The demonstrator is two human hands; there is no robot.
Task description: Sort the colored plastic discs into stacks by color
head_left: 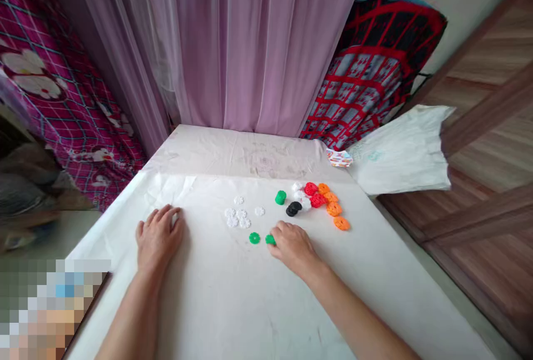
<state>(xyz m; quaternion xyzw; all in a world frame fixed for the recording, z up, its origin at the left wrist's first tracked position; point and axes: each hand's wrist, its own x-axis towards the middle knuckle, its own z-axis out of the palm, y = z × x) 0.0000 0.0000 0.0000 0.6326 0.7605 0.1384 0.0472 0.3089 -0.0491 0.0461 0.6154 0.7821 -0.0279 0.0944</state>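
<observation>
My right hand (293,243) has its thumb and fingers closed on one green piece (269,239), just above the middle of the white table (233,299); whether it is a single disc or a few together, I cannot tell. My left hand (159,239) lies palm down toward the table's left edge, fingers slightly bent, and I cannot tell whether anything is under it. Just left of my pinch lies one flat green disc (254,238). Beyond it, toward the far edge, I count six white discs (241,214): four bunched together, two apart from them. Past my right knuckles stands one green stack (281,198), its layers too small to count, and beside it a little heap of overlapping black discs (293,208). Farther toward the right edge come a white pile (303,201), its pieces too jumbled to number, two red clumps (317,200) and four orange ones (333,208) strung along that side. One folded printed paper (339,158) sits by the far right corner, its colored marks too small to read. One crumpled white sheet (403,154) sticks out past the right edge, bearing a faint green print I cannot make out.
</observation>
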